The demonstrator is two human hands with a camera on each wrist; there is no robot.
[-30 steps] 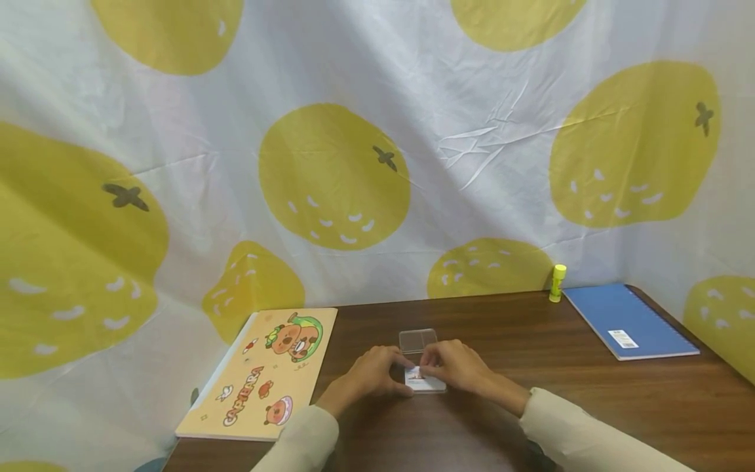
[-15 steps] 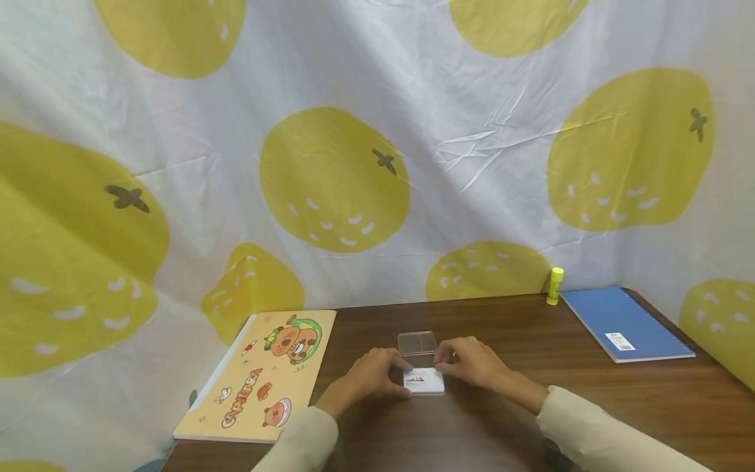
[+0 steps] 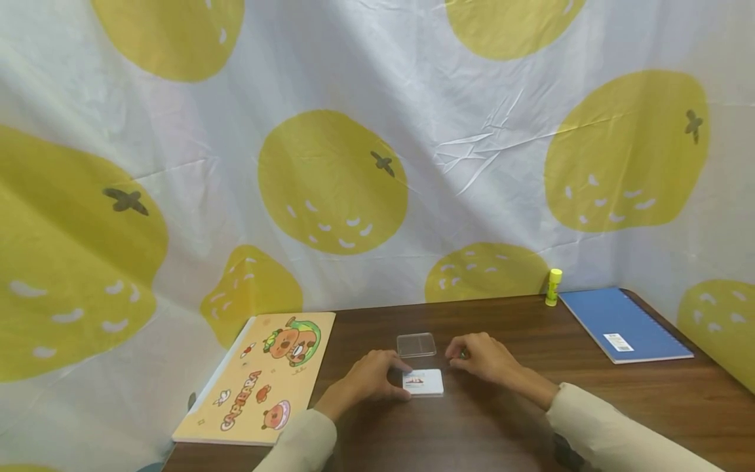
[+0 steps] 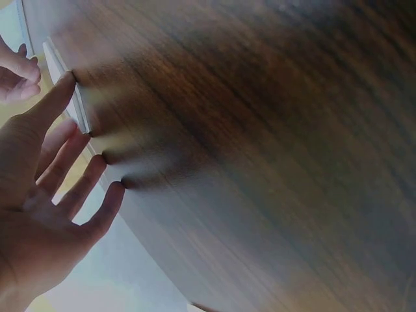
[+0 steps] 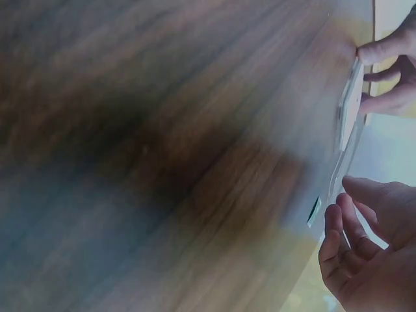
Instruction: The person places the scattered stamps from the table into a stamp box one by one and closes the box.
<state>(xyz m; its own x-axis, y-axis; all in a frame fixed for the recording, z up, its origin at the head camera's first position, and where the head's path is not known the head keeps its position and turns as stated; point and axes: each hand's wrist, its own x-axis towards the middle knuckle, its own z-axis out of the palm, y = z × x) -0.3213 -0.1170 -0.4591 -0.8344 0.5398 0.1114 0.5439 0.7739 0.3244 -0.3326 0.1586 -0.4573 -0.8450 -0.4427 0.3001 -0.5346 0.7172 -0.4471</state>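
In the head view a small flat box (image 3: 422, 382), filled with white cards or stickers, lies on the table. A reddish picture shows on the top one. My left hand (image 3: 370, 375) holds its left end, thumb at the front corner and fingers at the back. To the right, apart from the box, is my right hand (image 3: 480, 357), thumb and fingers drawn together. In the right wrist view a tiny green-and-white piece (image 5: 314, 211) shows at the right hand's fingertips; it seems pinched there, mostly hidden. Behind the box lies a clear plastic lid (image 3: 416, 345).
At the left lies a large tan book (image 3: 262, 373) with capybara drawings. A blue spiral notebook (image 3: 622, 324) lies at the back right, with a yellow-green glue stick (image 3: 553, 287) upright beside it. A fruit-print curtain (image 3: 354, 275) rises behind the brown table (image 3: 483, 419).
From over the box, the right hand has moved away to the right, uncovering the top picture. The left hand keeps its hold on the box's left end.
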